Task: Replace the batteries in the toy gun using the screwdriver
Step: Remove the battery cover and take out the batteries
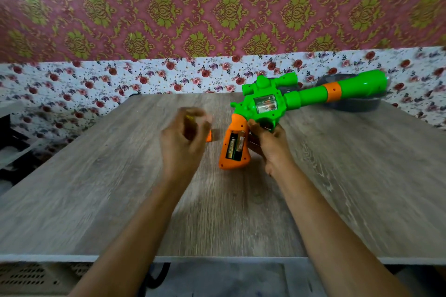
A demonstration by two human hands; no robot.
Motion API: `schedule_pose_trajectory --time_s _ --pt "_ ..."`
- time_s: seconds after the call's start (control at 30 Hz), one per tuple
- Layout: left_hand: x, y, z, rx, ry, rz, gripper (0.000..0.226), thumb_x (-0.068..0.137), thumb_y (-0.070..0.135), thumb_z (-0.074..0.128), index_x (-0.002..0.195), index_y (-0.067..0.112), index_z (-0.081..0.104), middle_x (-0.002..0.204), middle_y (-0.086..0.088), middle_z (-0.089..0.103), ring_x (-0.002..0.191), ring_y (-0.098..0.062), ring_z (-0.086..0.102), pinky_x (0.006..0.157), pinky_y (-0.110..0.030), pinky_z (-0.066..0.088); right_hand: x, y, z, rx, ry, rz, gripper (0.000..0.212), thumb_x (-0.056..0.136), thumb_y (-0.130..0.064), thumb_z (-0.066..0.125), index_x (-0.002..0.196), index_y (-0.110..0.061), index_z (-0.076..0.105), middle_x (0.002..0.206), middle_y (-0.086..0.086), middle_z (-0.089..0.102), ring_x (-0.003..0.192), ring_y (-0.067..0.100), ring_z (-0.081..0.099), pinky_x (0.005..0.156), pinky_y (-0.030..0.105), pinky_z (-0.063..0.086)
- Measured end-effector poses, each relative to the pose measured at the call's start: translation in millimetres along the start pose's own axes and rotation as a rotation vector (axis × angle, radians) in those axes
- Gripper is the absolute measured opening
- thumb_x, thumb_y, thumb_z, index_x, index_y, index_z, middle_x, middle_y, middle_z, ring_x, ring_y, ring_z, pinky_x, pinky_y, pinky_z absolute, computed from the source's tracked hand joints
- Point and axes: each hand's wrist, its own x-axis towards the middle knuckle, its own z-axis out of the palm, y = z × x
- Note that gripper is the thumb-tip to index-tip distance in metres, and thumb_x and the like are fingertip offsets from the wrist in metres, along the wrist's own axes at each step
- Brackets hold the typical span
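my right hand (270,147) grips the toy gun (293,97) where its orange grip (226,160) meets the green body. the thumb lies on the grip's upper edge and the fingers wrap round behind, near the trigger. the gun sits right of centre over the wood-grain table (96,188), tilted so the butt of the grip points down towards me and the barrel runs up and away to the right. i cannot tell whether the butt rests on the tabletop. the grip's side is uncovered, and two batteries (234,146) lie side by side inside it, lengthwise along the grip. a clear window (265,105) in the green body faces the camera, a stubby green scope (282,81) sits above it, and an orange band (334,90) rings the barrel. the far end of the barrel passes over a dark grey round bowl (357,106) at the table's far right; i cannot tell whether it touches the rim.

my left hand (183,142) hovers above the table just left of the grip, apart from it and badly blurred. its fingers are curled inward and a yellowish glint shows among them, but the blur keeps me from telling whether they hold anything. a small orange piece (209,135) peeks out from behind that hand, low by the tabletop, between hand and grip. beyond the table, floral paper (96,75) covers the lower wall and pink-and-gold damask paper (169,7) the upper.
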Motion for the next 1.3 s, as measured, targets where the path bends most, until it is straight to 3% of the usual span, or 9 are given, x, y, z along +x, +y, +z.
schedule_pose_trajectory --time_s 0.07,0.17,0.3,0.47,0.63,0.73,0.93,1.1,1.3 --pt "-4.1 0.8 6.3 0.188 -0.123 0.076 0.034 0.081 0.047 0.064 0.092 0.015 0.066 0.069 0.007 0.062 0.056 0.002 0.053 0.05 -0.014 0.04 -3.0 -0.5 1.9 -0.002 -0.019 -0.016 0.037 0.085 -0.009 0.061 0.12 -0.005 0.052 0.098 0.01 0.063 0.081 0.019 0.063 0.053 0.018 0.054" --pt "-8.9 -2.2 16.9 0.374 -0.258 0.173 0.051 0.073 0.064 0.053 0.096 0.022 0.068 0.088 0.003 0.069 0.072 -0.015 0.064 0.058 -0.031 0.05 -6.5 -1.4 4.6 -0.017 -0.054 -0.056 0.036 0.087 -0.006 0.058 0.122 -0.003 0.05 0.1 0.012 0.062 0.079 0.018 0.063 0.055 0.018 0.055" --pt "-12.0 -5.2 22.7 0.433 -0.28 0.181 0.038 0.076 0.05 0.056 0.1 0.024 0.066 0.092 0.001 0.071 0.08 -0.023 0.066 0.062 -0.035 0.051 -10.2 -1.2 8.1 -0.031 -0.099 -0.048 0.034 0.087 -0.004 0.056 0.121 -0.001 0.049 0.089 0.009 0.061 0.075 0.017 0.061 0.053 0.017 0.054" --pt "-12.2 -5.2 21.7 0.258 -0.277 0.114 0.034 0.071 0.046 0.054 0.093 0.021 0.06 0.076 0.004 0.066 0.065 -0.018 0.061 0.058 -0.035 0.05 -9.8 -0.4 6.9 -0.044 -0.081 -0.061 0.037 0.087 -0.005 0.057 0.123 -0.002 0.048 0.099 0.012 0.061 0.079 0.016 0.061 0.055 0.016 0.054" --pt "-6.4 -2.1 15.4 0.129 -0.157 0.095 0.025 0.077 0.026 0.064 0.101 0.026 0.058 0.077 0.012 0.064 0.057 0.003 0.053 0.054 -0.015 0.042 -5.2 -5.2 2.3 0.019 0.027 -0.07 0.039 0.086 -0.003 0.058 0.124 -0.002 0.05 0.093 0.01 0.061 0.075 0.014 0.06 0.048 0.016 0.051" --pt "1.0 -10.2 5.7 0.254 -0.082 0.066 0.019 0.082 0.028 0.065 0.099 0.02 0.067 0.081 0.005 0.069 0.068 -0.007 0.061 0.058 -0.021 0.045 0.8 -9.0 -2.8 0.043 0.137 -0.058 0.038 0.084 -0.007 0.062 0.121 -0.006 0.051 0.097 0.009 0.061 0.073 0.012 0.059 0.044 0.014 0.049" --pt "0.4 -27.6 5.7 0.633 -0.318 -0.04 0.02 0.083 0.031 0.064 0.094 0.014 0.062 0.086 -0.007 0.068 0.081 -0.029 0.063 0.06 -0.031 0.042 4.2 -10.7 -8.7 0.083 0.166 -0.013 0.029 0.083 -0.011 0.065 0.108 -0.018 0.051 0.084 -0.002 0.06 0.07 0.01 0.059 0.048 0.017 0.052" --pt "-0.8 -34.1 11.5 0.812 -0.472 -0.071 0.023 0.091 0.037 0.053 0.097 0.015 0.056 0.096 -0.013 0.065 0.09 -0.035 0.061 0.064 -0.032 0.038 3.5 -7.4 -9.0 0.034 0.129 -0.017 0.031 0.083 -0.011 0.065 0.112 -0.014 0.054 0.089 0.002 0.063 0.08 0.018 0.062 0.078 0.035 0.052" --pt "-1.2 -39.5 16.7 0.873 -0.563 -0.042 0.023 0.093 0.029 0.048 0.105 0.014 0.059 0.109 -0.013 0.064 0.1 -0.034 0.06 0.07 -0.034 0.042 -0.2 -6.4 -8.4 0.002 0.064 -0.015 0.033 0.083 -0.01 0.064 0.115 -0.011 0.055 0.087 0.001 0.063 0.08 0.017 0.062 0.075 0.032 0.053"
